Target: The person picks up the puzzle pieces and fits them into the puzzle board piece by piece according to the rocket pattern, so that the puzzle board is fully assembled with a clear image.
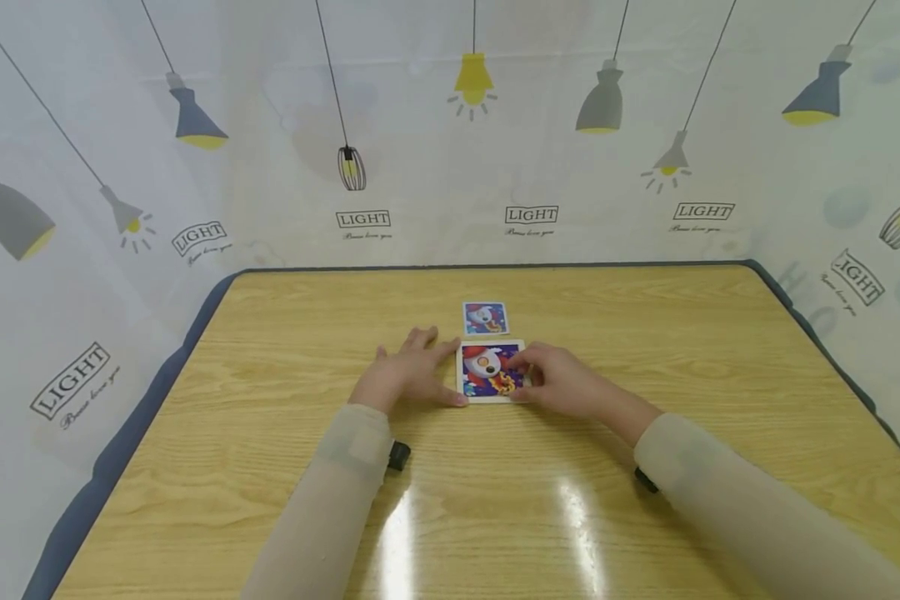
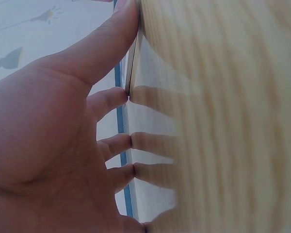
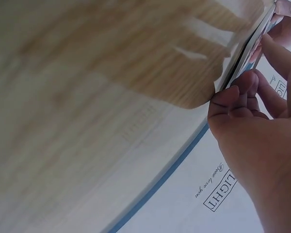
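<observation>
A square, white-bordered picture board (image 1: 487, 371) lies on the table, printed with a cartoon rocket and orange flames on dark blue. My left hand (image 1: 414, 371) is spread at its left side, the thumb at the near corner and the index finger at the far one. In the left wrist view, the fingertips of the left hand (image 2: 63, 126) rest on the tabletop beside the board's thin edge. My right hand (image 1: 558, 379) has its fingers curled at the right edge, the index finger over the picture. The right wrist view shows the right hand (image 3: 262, 131) pinching there.
Just beyond the board lies a smaller card (image 1: 485, 318) with a similar rocket picture. The glossy wooden table (image 1: 307, 517) carries bright reflections near the front. A pale curtain (image 1: 420, 100) printed with lamps surrounds the back and sides.
</observation>
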